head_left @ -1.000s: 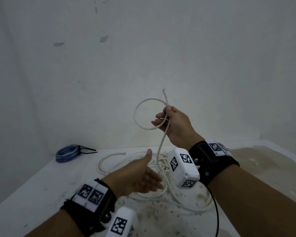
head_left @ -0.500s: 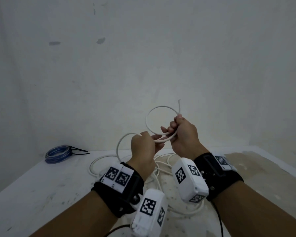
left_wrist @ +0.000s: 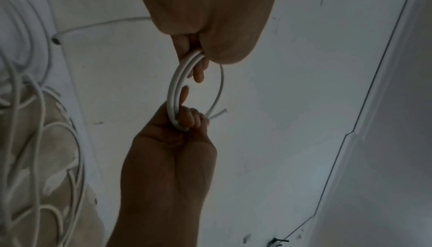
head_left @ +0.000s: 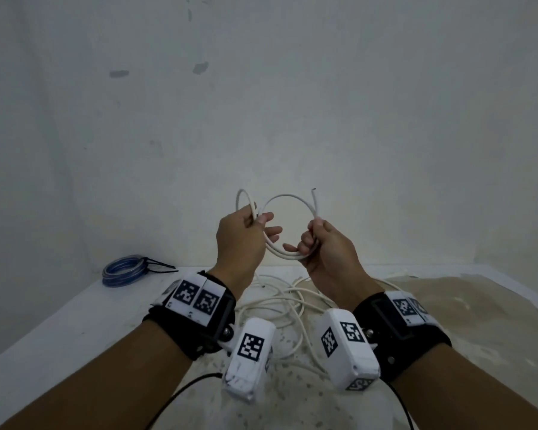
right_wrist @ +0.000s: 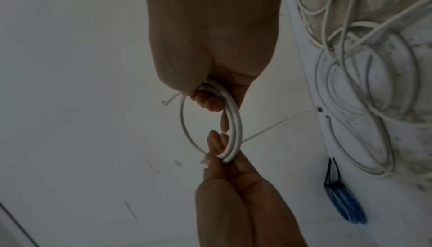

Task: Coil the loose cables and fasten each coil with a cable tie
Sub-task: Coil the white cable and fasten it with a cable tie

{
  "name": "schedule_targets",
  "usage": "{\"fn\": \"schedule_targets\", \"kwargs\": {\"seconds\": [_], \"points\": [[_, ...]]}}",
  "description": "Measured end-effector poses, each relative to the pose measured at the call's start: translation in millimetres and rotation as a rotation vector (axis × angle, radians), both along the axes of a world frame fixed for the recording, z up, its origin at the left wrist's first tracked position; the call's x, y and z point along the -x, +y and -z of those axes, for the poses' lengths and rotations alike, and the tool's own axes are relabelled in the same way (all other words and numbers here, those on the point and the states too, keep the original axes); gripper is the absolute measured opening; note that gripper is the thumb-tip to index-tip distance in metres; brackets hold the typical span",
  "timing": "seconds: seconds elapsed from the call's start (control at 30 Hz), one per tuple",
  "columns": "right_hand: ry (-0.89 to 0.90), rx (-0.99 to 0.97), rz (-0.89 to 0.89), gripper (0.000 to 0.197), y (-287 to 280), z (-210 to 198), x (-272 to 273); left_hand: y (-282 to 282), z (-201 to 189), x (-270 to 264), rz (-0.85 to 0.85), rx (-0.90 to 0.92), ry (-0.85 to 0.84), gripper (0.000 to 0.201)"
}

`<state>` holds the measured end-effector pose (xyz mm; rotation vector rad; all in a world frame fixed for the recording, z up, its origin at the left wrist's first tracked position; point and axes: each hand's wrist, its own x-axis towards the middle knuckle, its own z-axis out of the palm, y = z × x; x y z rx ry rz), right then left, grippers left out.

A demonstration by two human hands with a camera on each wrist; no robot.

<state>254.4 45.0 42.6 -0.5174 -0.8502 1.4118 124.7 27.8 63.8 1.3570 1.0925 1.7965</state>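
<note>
Both hands hold a small coil of white cable up in front of the wall, above the table. My right hand grips the coil's right side, where the cut cable end sticks up. My left hand pinches the coil's left side, and a further loop stands above that hand. The wrist views show two strands of the coil running between the two hands. The rest of the white cable lies in loose tangled loops on the table below.
A coiled blue cable fastened with a black tie lies at the table's back left, near the wall. The white table is stained brown on its right part. The wall stands close behind.
My left hand rose from the table, took hold of the cable and brought a second loop onto the coil. The hands have since moved apart along the coil, which is now larger.
</note>
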Motion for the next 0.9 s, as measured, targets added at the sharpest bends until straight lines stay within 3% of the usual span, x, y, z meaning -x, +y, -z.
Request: {"fn": "schedule_targets", "kwargs": {"seconds": [0.2,0.3,0.63,0.77,0.9], "points": [[-0.123,-0.025,-0.047,0.029,-1,0,6,0,8,17,-0.142,-0.050,0.321,0.022],[-0.163,-0.026,-0.081,0.028,-1,5,10,2,5,23,-0.168,-0.042,0.281,0.038],[-0.336,-0.109,-0.150,0.028,-1,6,11,5,-7,43,0.029,0.008,0.244,0.016],[-0.326,-0.106,-0.180,0.029,1,8,10,8,-12,49,0.013,-0.032,0.370,0.010],[-0.410,-0.143,-0.189,0.028,2,7,13,10,-14,51,-0.021,-0.119,0.544,0.019]]}}
